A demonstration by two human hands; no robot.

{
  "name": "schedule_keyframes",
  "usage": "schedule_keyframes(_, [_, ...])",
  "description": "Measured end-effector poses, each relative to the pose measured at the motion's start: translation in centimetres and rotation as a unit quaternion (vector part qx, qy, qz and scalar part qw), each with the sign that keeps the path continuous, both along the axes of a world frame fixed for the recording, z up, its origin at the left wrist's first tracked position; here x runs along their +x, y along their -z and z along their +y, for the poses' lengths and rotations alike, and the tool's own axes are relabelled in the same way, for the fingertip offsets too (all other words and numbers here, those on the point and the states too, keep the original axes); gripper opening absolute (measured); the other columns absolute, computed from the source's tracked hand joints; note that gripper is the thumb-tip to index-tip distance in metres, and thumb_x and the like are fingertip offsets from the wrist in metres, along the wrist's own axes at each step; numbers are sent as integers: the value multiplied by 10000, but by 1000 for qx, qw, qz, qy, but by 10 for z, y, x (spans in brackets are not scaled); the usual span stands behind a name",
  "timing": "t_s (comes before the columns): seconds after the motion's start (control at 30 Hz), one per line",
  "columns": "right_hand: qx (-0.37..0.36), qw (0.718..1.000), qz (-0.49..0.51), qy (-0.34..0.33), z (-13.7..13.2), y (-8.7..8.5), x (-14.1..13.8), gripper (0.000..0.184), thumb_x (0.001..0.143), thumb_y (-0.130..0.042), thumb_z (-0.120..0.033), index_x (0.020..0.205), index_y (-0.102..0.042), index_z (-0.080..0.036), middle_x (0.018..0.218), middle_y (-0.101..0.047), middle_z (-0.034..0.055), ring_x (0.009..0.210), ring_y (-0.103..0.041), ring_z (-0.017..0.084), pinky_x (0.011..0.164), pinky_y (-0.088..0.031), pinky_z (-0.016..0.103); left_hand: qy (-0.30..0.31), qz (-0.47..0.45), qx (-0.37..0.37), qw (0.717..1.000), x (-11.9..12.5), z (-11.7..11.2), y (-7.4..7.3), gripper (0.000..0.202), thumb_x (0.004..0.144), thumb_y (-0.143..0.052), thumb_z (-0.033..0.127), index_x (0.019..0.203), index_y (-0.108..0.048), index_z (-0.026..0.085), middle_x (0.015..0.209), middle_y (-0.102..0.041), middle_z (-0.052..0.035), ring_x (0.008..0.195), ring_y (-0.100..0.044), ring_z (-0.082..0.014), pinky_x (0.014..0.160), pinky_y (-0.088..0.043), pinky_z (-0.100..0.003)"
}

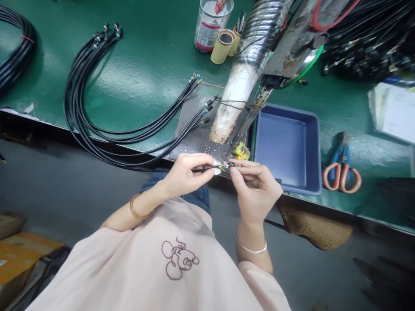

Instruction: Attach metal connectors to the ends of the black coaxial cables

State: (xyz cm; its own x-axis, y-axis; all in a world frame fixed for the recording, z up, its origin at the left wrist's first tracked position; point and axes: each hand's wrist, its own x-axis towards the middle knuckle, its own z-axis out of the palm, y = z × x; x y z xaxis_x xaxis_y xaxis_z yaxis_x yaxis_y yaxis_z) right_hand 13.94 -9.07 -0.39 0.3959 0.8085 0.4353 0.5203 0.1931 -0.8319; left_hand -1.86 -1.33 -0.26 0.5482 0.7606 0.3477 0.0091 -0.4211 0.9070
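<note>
My left hand (188,175) pinches a black cable (173,170) near its end, between thumb and fingers. Thin coloured wires (223,166) fan out from that end between my two hands. On their far side my right hand (256,183) is closed on a small black connector (231,165), mostly hidden by the fingertips. A curved bundle of black cables (76,93) lies to the left, with several ends resting over a metal plate (188,125). A crumpled yellow sponge (241,151) sits just beyond my right fingers.
A duct nozzle (223,123) hangs over the plate. Right of it stand a blue tray (285,147) and orange-handled pliers (342,172). Behind are a plastic tub (207,32) and a cardboard tube (222,47). More cables (372,47) lie at far right; a coil (16,52) at left.
</note>
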Motion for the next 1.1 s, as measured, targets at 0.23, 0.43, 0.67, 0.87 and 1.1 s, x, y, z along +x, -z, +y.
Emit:
schedule_keyframes(0.23, [78, 971, -227, -16, 0, -2, 4, 167, 827, -738, -55, 859, -660, -199, 945, -793, 26, 875, -773, 154, 799, -629, 268, -22, 95, 216, 971, -7, 4, 8, 261, 1003, -487, 181, 954, -738, 131, 749, -684, -43, 669, -618, -115, 631, -466, -205])
schedule_keyframes(0.43, [150, 982, -73, 92, 0, -2, 9, 52, 924, -679, -226, 955, -648, -196, 711, -702, -41, 454, -646, 103, 390, -482, 199, -38, 61, 171, 983, -5, 1, 7, 182, 969, -534, 129, 966, -716, 113, 800, -723, -52, 692, -647, -110, 651, -495, -202])
schedule_keyframes(0.67, [149, 976, -120, 108, -5, -3, 11, 126, 904, -679, -132, 1008, -648, -197, 771, -745, -29, 592, -733, 141, 526, -594, 242, -30, 66, 163, 984, -3, 1, 6, 178, 965, -539, 127, 960, -716, 115, 794, -721, -48, 686, -643, -112, 649, -493, -204])
schedule_keyframes(0.87, [79, 963, -256, 21, 1, 4, 6, 133, 860, -706, -95, 887, -641, -208, 965, -790, 35, 893, -778, 175, 786, -643, 294, -49, 116, 229, 965, -1, 2, 7, 243, 1007, -484, 171, 971, -718, 117, 749, -664, -30, 647, -611, -111, 613, -466, -196])
schedule_keyframes(1.1, [87, 967, -240, 15, 7, 7, 6, 149, 848, -707, -97, 892, -634, -218, 1002, -786, 38, 922, -776, 184, 792, -649, 311, -68, 203, 322, 922, -2, 6, 4, 321, 1041, -379, 180, 1025, -697, 145, 768, -633, -20, 643, -601, -107, 590, -434, -198])
